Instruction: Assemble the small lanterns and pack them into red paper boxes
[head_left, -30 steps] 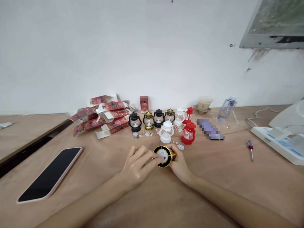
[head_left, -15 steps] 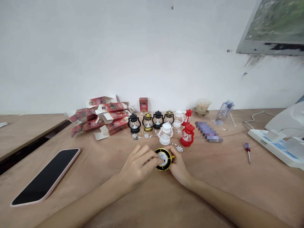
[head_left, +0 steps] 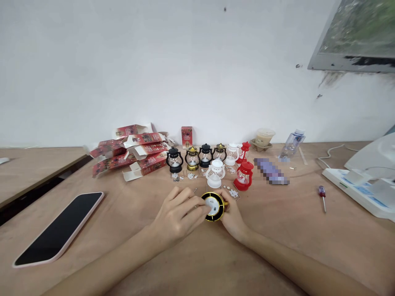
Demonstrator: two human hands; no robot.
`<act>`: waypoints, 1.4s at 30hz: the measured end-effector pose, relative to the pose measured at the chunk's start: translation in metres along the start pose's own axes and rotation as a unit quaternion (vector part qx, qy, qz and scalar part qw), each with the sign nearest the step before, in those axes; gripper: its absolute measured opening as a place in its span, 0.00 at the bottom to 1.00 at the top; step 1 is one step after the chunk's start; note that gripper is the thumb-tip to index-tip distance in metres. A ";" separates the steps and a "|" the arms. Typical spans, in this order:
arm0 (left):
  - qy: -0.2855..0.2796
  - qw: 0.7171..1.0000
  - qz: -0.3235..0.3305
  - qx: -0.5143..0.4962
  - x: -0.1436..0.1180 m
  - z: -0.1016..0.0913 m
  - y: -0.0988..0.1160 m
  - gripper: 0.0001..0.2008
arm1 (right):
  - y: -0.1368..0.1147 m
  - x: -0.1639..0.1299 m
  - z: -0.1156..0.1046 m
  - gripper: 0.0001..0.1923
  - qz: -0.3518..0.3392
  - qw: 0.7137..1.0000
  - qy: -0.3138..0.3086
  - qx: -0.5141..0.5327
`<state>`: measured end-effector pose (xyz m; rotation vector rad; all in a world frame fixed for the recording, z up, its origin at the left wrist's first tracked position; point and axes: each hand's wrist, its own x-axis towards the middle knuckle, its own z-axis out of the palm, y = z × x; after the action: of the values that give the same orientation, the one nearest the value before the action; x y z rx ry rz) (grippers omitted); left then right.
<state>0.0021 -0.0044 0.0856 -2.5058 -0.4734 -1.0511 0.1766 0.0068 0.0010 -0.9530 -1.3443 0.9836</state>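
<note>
A small gold and black lantern [head_left: 219, 209] lies tipped over in front of me, its round underside with a white centre facing me. My right hand [head_left: 233, 218] is wrapped round its body from the right, by the gold handle. My left hand [head_left: 182, 211] is closed, with thumb and fingertips together at the white centre of the base. Whether a small part sits between those fingertips is hidden. Just beyond stand a white lantern [head_left: 215, 174] and a red lantern [head_left: 245, 177], with small white pieces and round cells [head_left: 230, 190] beside them.
Several more lanterns [head_left: 205, 156] stand in a row behind. Opened red boxes [head_left: 145, 150] are piled at the left, and an upright box [head_left: 187, 137] stands by the wall. A phone [head_left: 60, 230] lies at front left. To the right are a screwdriver [head_left: 322, 198], power strip [head_left: 354, 187], bottle [head_left: 291, 146] and cup [head_left: 264, 137].
The left fingertips have shifted slightly on the lantern's base, showing more of the white centre and a small dark mark. The right hand keeps its hold on the lantern.
</note>
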 end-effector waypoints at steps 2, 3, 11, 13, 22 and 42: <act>0.005 1.000 0.000 -0.001 -0.001 0.003 -0.001 0.04 | -0.001 0.000 0.000 0.09 -0.001 1.000 -0.001 -0.004; 0.011 1.000 0.002 0.000 -0.002 0.004 -0.001 0.04 | -0.001 0.000 0.000 0.09 -0.001 1.000 0.001 -0.005; -0.004 1.000 0.015 0.009 -0.004 0.007 -0.001 0.04 | -0.003 -0.001 0.001 0.10 -0.002 1.000 -0.008 0.000; -0.011 1.000 0.010 0.000 -0.002 0.004 0.000 0.05 | -0.005 0.000 0.002 0.10 -0.008 1.000 -0.007 -0.003; -0.025 0.999 0.010 -0.037 -0.010 0.008 -0.007 0.10 | -0.005 0.000 0.001 0.10 -0.009 1.000 -0.003 -0.016; 0.059 0.983 -0.154 -0.084 -0.026 0.026 -0.038 0.06 | -0.007 0.002 -0.001 0.22 0.008 0.995 0.015 0.102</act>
<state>-0.0168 0.0366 0.0579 -2.5486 -0.7862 -1.4015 0.1781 0.0062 0.0078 -0.8216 -1.1876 1.0926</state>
